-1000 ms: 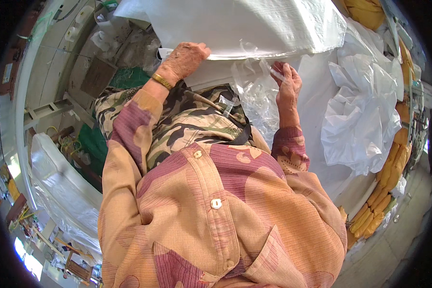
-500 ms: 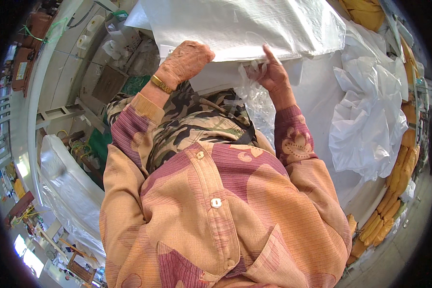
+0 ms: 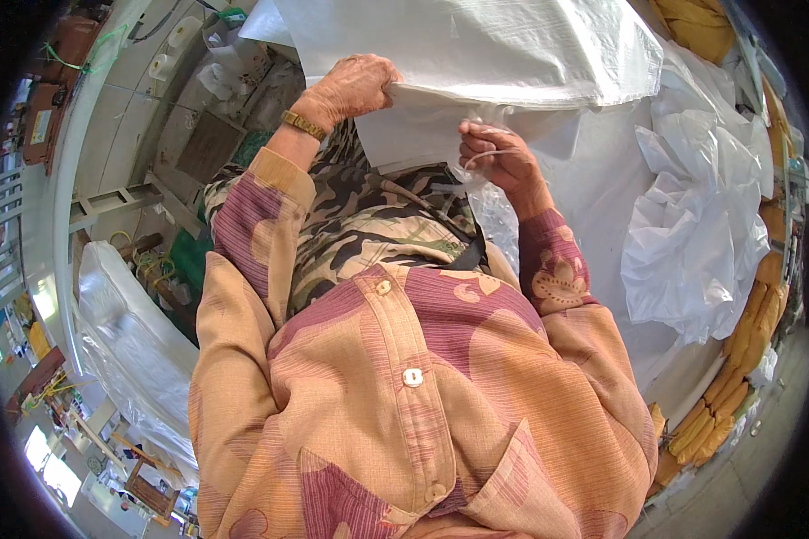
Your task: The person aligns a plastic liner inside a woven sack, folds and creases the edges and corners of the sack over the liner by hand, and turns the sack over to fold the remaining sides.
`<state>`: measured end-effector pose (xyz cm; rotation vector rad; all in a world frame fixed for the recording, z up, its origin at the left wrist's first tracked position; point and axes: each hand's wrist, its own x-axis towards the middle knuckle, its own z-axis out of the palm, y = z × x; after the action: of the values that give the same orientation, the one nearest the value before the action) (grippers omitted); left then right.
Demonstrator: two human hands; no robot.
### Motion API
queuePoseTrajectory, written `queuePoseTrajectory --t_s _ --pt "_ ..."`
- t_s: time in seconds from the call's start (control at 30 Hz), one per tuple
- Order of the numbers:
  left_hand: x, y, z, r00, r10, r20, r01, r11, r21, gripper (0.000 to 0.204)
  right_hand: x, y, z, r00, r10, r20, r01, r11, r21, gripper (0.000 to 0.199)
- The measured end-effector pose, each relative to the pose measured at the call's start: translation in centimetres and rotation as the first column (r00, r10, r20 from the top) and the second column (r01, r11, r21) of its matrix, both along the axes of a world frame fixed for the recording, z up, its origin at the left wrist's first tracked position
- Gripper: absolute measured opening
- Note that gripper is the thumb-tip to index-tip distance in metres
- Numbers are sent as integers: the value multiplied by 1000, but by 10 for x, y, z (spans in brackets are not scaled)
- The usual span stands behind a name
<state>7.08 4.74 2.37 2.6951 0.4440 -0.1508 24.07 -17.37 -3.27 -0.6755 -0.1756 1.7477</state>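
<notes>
A stack of white plastic sheeting (image 3: 476, 45) lies over the work surface in front of me, its near edge facing my body. My left hand (image 3: 355, 90), with a gold watch at the wrist, is closed on the left part of that edge. Lower and to the right, my right hand (image 3: 503, 162) has its fingers curled round a thin clear plastic strip (image 3: 484, 154), part of which loops across the fingers. More crumpled clear plastic (image 3: 494, 216) hangs below this hand, beside my lap. The left fingertips are partly hidden behind the hand.
Crumpled white plastic (image 3: 692, 225) lies to the right on a white-covered surface. Yellow bundles (image 3: 746, 346) line its right edge. At the left stand a metal frame (image 3: 117, 207) and a long plastic-wrapped bundle (image 3: 126, 323). White rolls (image 3: 182, 34) sit at the upper left.
My right hand has drawn down from the sheet's edge, and its raised thumb has folded in as the fingers curled round the strip. The left hand stays at the edge, slightly higher.
</notes>
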Motion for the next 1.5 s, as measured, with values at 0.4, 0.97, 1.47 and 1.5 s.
queuePoseTrajectory --t_s 0.4,0.97,1.47,1.5 --pt "-2 8 -1 997 69 -15 -71 980 -188 30 -39 32 18 900 -156 407 255 946 -201 27" --pt "-18 -26 -5 994 -73 84 47 960 275 7 -52 -5 18 962 -265 70 266 964 -7 19" --pt "-39 -41 -18 947 -54 317 -64 934 352 8 97 -82 56 866 -342 364 321 939 121 19" --pt "-40 -40 -13 940 -72 334 -56 932 359 8 107 -93 50 819 -299 489 308 949 64 17"
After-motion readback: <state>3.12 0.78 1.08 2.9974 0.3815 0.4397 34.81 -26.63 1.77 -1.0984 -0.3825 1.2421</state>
